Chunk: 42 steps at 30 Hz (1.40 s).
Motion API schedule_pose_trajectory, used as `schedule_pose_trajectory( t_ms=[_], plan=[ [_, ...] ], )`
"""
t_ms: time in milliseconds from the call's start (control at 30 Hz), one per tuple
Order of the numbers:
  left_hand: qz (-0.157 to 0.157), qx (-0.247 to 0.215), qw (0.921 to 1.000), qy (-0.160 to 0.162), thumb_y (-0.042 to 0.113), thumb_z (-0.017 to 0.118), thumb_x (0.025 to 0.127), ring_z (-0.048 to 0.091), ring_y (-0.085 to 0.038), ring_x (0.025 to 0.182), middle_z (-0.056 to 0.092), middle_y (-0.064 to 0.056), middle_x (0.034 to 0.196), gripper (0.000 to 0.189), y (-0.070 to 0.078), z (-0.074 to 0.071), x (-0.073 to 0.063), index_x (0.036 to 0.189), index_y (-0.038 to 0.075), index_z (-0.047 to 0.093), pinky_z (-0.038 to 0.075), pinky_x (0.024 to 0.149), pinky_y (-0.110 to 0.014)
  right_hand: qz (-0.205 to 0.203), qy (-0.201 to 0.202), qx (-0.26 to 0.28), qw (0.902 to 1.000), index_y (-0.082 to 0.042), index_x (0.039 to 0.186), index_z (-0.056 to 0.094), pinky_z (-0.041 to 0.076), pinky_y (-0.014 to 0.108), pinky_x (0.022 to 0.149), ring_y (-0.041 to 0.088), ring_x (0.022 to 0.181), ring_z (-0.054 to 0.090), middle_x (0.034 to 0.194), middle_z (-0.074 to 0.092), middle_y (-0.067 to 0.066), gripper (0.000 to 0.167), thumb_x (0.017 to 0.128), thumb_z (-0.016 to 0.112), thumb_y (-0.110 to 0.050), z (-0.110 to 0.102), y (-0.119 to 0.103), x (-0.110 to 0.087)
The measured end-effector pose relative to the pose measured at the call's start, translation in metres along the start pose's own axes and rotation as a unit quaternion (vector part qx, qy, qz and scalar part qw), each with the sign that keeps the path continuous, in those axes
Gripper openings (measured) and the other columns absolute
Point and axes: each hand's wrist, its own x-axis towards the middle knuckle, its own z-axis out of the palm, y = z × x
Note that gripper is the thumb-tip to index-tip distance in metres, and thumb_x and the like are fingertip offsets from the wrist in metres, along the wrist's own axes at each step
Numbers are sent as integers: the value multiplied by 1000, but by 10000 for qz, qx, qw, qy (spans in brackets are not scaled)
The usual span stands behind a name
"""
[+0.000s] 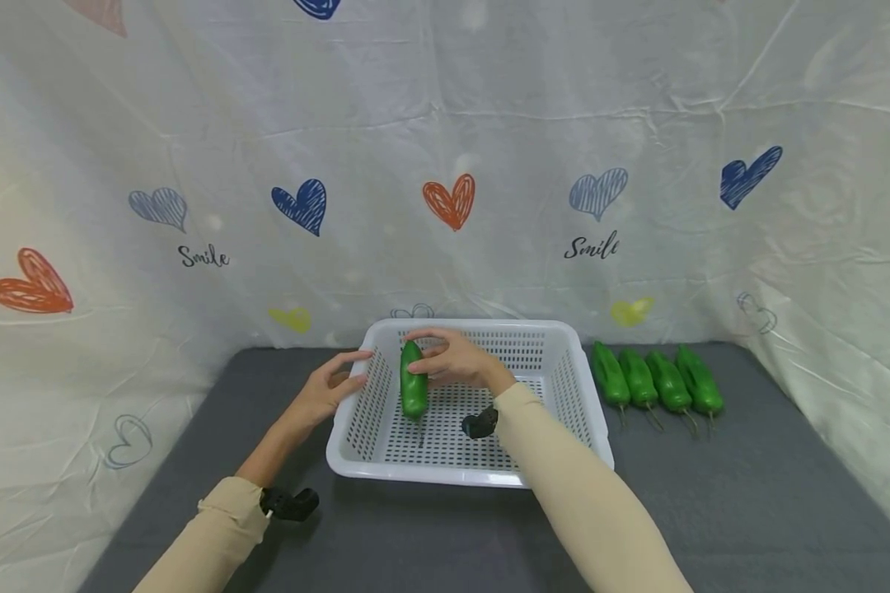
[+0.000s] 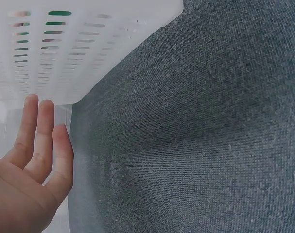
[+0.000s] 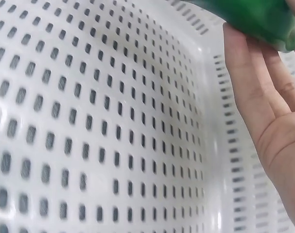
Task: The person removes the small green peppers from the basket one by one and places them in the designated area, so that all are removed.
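Observation:
A white perforated plastic basket (image 1: 452, 475) sits on the dark cloth. Inside its left part, my right hand (image 1: 456, 360) holds a long green pepper (image 1: 414, 395) between thumb and fingers, its stem end toward me. In the right wrist view the pepper (image 3: 254, 19) lies against the fingers, partly cut off by the frame's top. My left hand (image 1: 325, 389) is at the basket's left rim, fingers fairly straight and slightly spread. Seen from the left wrist, its fingertips (image 2: 46, 109) are right at the outer wall of the basket (image 2: 123, 29).
Several green peppers (image 1: 667, 381) lie side by side on the dark cloth (image 1: 712, 494), just right of the basket, stems toward me. Behind the table hangs a pale curtain (image 1: 386, 247) printed with hearts. Each wrist carries a small black camera (image 1: 289, 504).

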Motion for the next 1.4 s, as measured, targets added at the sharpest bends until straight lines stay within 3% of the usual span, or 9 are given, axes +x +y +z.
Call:
schedule_pose_trajectory(
  t_ms=[467,667,933,1400],
  plan=[
    [29,-54,10000,75,20,61,105,69,-36,97,57,-30,130,52,-1,0,-4,153,10,43,59,72,-44,-96,356,-100,9993,-8,148,51,55,53,85,37,107,66,120,66,22,63,91,76,0,-28,-14,-20],
    [7,-85,9999,138,20,63,104,70,-35,95,59,-29,128,51,-2,-2,-3,151,12,45,60,70,-44,-200,402,-251,9987,-3,151,46,56,53,82,37,107,66,123,63,23,68,91,77,-1,-36,-28,-28],
    [265,-55,9996,-9,18,60,105,70,-39,92,58,-33,126,51,0,-4,-1,152,8,44,59,68,-41,-193,533,-290,9980,-3,151,45,56,53,83,37,108,65,124,62,23,66,92,75,-1,-40,-49,-40],
    [206,-19,9998,1,19,62,105,70,-35,93,58,-29,129,51,0,-2,0,153,13,44,59,69,-43,-265,537,-205,9980,-5,153,42,54,56,87,39,110,63,124,58,27,67,94,73,-3,-53,-80,-68]
  ],
)
